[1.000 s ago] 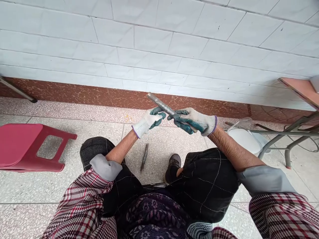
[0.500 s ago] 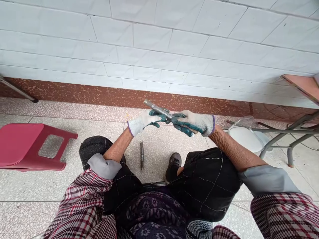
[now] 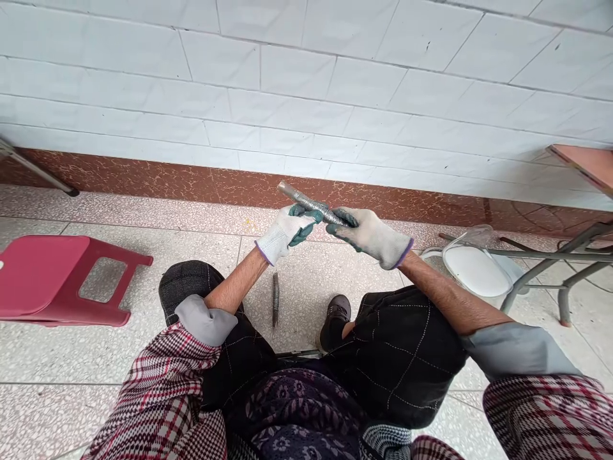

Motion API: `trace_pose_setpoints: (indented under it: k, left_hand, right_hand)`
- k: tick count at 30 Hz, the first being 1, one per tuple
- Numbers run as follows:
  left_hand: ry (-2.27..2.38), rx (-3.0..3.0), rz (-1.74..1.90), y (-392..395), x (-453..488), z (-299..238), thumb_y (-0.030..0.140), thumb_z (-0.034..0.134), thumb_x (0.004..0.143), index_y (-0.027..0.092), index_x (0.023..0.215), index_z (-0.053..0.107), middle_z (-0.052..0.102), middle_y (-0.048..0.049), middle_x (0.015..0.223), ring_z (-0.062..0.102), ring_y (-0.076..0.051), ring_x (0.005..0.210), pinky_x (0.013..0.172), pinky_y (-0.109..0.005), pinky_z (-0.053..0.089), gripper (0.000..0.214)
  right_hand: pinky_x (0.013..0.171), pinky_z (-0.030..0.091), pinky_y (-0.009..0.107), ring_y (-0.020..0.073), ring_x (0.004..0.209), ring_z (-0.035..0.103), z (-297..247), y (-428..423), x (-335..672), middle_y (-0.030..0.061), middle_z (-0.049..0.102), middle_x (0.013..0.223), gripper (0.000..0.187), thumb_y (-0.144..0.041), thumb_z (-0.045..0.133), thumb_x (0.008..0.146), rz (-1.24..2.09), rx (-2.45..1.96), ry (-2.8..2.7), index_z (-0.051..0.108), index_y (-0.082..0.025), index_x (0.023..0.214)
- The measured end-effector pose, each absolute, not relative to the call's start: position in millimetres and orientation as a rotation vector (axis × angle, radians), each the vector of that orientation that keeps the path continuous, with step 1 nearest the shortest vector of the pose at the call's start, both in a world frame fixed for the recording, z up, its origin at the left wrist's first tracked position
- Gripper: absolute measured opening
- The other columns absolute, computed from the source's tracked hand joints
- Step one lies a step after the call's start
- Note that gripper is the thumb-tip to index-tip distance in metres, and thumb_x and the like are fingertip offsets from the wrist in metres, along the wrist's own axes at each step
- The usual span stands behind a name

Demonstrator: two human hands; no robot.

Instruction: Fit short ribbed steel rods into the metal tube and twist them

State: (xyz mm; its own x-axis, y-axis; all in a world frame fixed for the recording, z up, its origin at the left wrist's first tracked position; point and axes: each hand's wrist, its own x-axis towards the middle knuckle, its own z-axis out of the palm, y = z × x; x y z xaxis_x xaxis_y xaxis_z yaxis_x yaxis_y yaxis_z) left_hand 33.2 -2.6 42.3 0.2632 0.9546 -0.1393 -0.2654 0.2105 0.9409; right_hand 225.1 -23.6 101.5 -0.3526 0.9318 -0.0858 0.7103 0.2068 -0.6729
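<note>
Out in front of my knees, both gloved hands hold one rod wound with silvery wire (image 3: 311,203). It slants down to the right, and its bare end sticks out past my left hand. My left hand (image 3: 293,228), in a white glove with green palm coating, is closed around the rod's middle. My right hand (image 3: 368,235), gloved alike, wraps the lower right end and hides it. A second wire-wound rod (image 3: 275,299) lies on the floor between my feet, apart from both hands.
A red plastic stool (image 3: 45,275) stands at the left. To the right are a white folding chair (image 3: 476,268) and a table with metal legs (image 3: 541,268). Ahead runs a white tiled wall (image 3: 297,76) with a brown marbled skirting (image 3: 167,182).
My right hand has turned over, its back now facing up, and its fingers have closed around the rod's end. The left hand has shifted slightly along with the rod.
</note>
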Motion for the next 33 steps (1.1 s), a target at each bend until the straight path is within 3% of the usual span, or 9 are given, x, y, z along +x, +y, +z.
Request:
trace_pose_setpoints:
  k: [2, 4, 6, 11, 13, 19, 22, 26, 33]
  left_hand:
    - [0.818, 1.025, 1.05, -3.4, 28.7, 44.8, 0.011, 0.069, 0.076, 0.013, 0.081, 0.067, 0.049, 0.0056, 0.055, 0.037, -0.004, 0.043, 0.043, -0.021, 0.024, 0.006]
    - [0.776, 1.068, 1.051, -4.0, 27.0, 43.7, 0.012, 0.07, 0.072, 0.011, 0.089, 0.07, 0.054, 0.004, 0.06, 0.038, -0.004, 0.046, 0.046, -0.021, 0.025, 0.016]
    - [0.807, 1.053, 1.079, -3.6, 29.5, 40.5, 0.013, 0.071, 0.072, 0.011, 0.09, 0.07, 0.052, 0.0051, 0.057, 0.035, -0.004, 0.045, 0.045, -0.022, 0.022, 0.018]
    - [0.896, 0.888, 1.136, -1.8, 38.4, 39.8, 0.017, 0.071, 0.073, 0.015, 0.077, 0.062, 0.043, 0.0084, 0.048, 0.031, -0.005, 0.039, 0.042, -0.023, 0.018, 0.01]
    - [0.826, 0.891, 1.128, -3.6, 35.2, 45.0, 0.016, 0.07, 0.071, 0.014, 0.081, 0.065, 0.043, 0.0085, 0.05, 0.031, -0.004, 0.04, 0.042, -0.023, 0.018, 0.011]
    - [0.652, 1.056, 1.015, -15.8, 20.3, 60.6, 0.014, 0.067, 0.064, 0.011, 0.106, 0.072, 0.06, 0.0029, 0.062, 0.036, -0.004, 0.041, 0.042, -0.022, 0.02, 0.043]
    - [0.799, 1.017, 1.087, -14.2, 24.4, 57.4, 0.014, 0.067, 0.068, 0.01, 0.102, 0.071, 0.054, 0.0049, 0.056, 0.035, -0.004, 0.04, 0.041, -0.022, 0.02, 0.034]
    - [0.894, 0.966, 1.127, -6.6, 29.3, 49.1, 0.021, 0.067, 0.075, 0.013, 0.085, 0.066, 0.046, 0.0071, 0.051, 0.031, -0.005, 0.037, 0.037, -0.022, 0.015, 0.012]
    - [0.795, 1.127, 1.004, -1.4, 16.7, 47.9, 0.016, 0.06, 0.081, 0.014, 0.087, 0.067, 0.055, 0.0034, 0.054, 0.04, -0.007, 0.037, 0.035, -0.021, 0.023, 0.009]
  right_hand:
    - [0.04, 0.032, 0.025, 0.0102, 0.048, 0.043, 106.1, -25.6, 227.0, -0.0003, 0.054, 0.069, 0.035, -0.048, 0.063, 0.085, 1.383, -1.444, -1.951, 0.066, -0.016, 0.099]
    - [0.035, 0.03, 0.025, 0.0094, 0.043, 0.04, 108.1, -24.6, 228.0, -0.0015, 0.053, 0.065, 0.044, -0.054, 0.065, 0.081, 1.636, -1.372, -1.861, 0.066, -0.015, 0.101]
    - [0.038, 0.034, 0.025, 0.0103, 0.045, 0.043, 105.9, -21.7, 226.4, -0.0005, 0.055, 0.066, 0.04, -0.051, 0.066, 0.08, 1.559, -1.402, -1.916, 0.066, -0.015, 0.097]
    - [0.063, 0.047, 0.028, 0.0161, 0.074, 0.058, 96.5, -20.4, 216.5, 0.0033, 0.066, 0.086, 0.026, -0.031, 0.069, 0.08, 0.676, -1.466, -2.101, 0.068, -0.019, 0.103]
    - [0.055, 0.043, 0.027, 0.0141, 0.065, 0.054, 99.0, -23.5, 216.9, 0.0009, 0.061, 0.078, 0.023, -0.035, 0.066, 0.084, 0.818, -1.446, -2.044, 0.067, -0.019, 0.101]
    - [0.03, 0.027, 0.025, 0.0081, 0.036, 0.034, 108.9, -23.9, 232.0, -0.0048, 0.047, 0.059, 0.039, -0.058, 0.062, 0.086, 1.811, -1.155, -1.826, 0.056, -0.02, 0.081]
    - [0.037, 0.036, 0.024, 0.0095, 0.043, 0.044, 103.5, -19.9, 227.8, -0.0016, 0.053, 0.061, 0.035, -0.052, 0.058, 0.091, 1.537, -1.254, -1.96, 0.056, -0.02, 0.079]
    - [0.044, 0.039, 0.021, 0.0099, 0.056, 0.049, 97.4, -19.5, 216.5, -0.0012, 0.057, 0.072, 0.022, -0.033, 0.069, 0.084, 0.904, -1.452, -2.001, 0.065, -0.018, 0.1]
    - [0.03, 0.025, 0.022, 0.0068, 0.038, 0.037, 114.8, -27.3, 225.8, -0.0053, 0.05, 0.063, 0.04, -0.054, 0.068, 0.084, 1.515, -1.216, -1.635, 0.062, -0.017, 0.098]
